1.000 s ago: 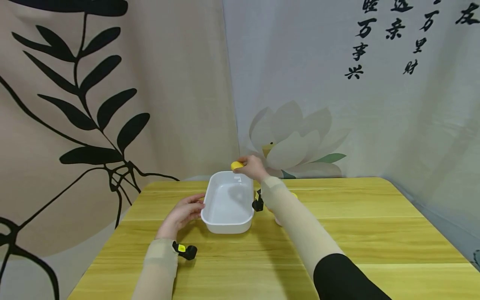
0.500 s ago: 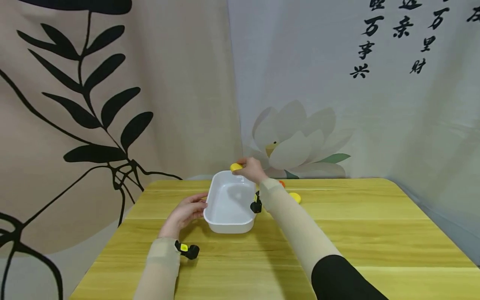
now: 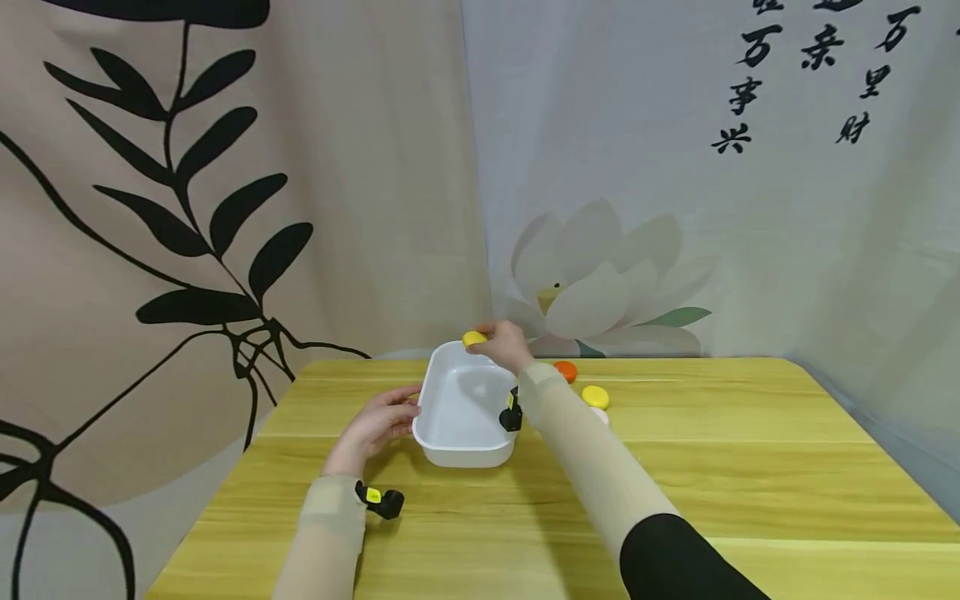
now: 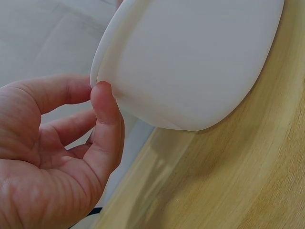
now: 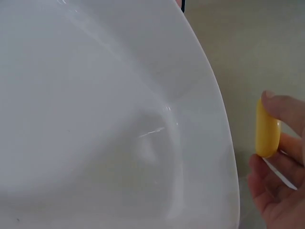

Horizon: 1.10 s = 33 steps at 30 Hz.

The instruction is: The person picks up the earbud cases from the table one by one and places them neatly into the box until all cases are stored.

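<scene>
A white rectangular dish (image 3: 467, 417) with rounded corners stands on the table. My left hand (image 3: 378, 425) holds its left wall; in the left wrist view the thumb (image 4: 106, 105) and forefinger meet the dish's edge. At the dish's far right corner, my right hand (image 3: 506, 345) pinches a small yellow rounded disc (image 3: 474, 338). In the right wrist view the yellow disc (image 5: 267, 128) is seen edge-on between thumb and fingers, just beyond the dish's rim (image 5: 224, 109). The part of the dish's floor that shows bears nothing but shadow.
Behind the right forearm, an orange disc (image 3: 566, 371), a second yellow disc (image 3: 596, 397) and a partly hidden pale pink one (image 3: 600, 414) lie on the wooden table (image 3: 720, 467). Printed curtains (image 3: 390, 183) hang beyond the table's far edge.
The view has shifted slightly left, and the orange, yellow and pink discs show more from behind the right arm. The right hand with its yellow disc has lowered a little; the left keeps its hold.
</scene>
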Each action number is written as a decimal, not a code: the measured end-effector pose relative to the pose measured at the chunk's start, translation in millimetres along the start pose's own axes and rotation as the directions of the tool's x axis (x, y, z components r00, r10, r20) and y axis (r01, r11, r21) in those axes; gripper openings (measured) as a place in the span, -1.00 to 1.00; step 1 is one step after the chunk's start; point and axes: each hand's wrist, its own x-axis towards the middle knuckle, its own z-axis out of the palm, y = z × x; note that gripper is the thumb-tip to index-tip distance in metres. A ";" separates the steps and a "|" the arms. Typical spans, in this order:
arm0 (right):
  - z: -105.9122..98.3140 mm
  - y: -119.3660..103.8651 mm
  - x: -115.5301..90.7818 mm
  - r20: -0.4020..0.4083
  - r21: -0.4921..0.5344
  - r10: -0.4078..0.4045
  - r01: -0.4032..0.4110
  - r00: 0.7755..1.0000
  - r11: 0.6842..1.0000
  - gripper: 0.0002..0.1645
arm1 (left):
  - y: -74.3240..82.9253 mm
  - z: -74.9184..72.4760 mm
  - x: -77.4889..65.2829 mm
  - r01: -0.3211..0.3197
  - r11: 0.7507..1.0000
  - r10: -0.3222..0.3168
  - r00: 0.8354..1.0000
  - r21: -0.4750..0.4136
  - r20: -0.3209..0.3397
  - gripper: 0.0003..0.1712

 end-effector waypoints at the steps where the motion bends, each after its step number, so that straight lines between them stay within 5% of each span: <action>1: 0.9 0.1 0.1 -0.003 -0.004 -0.003 0.003 1.000 1.000 -0.41 | 0.0 0.3 0.1 0.000 1.000 0.000 1.000 -0.003 0.002 -0.37; 33: 28.6 9.1 2.5 0.009 -0.102 0.016 -0.015 1.000 0.995 -0.43 | -0.6 -0.6 2.5 0.032 0.999 -0.032 0.999 0.005 -0.019 -0.38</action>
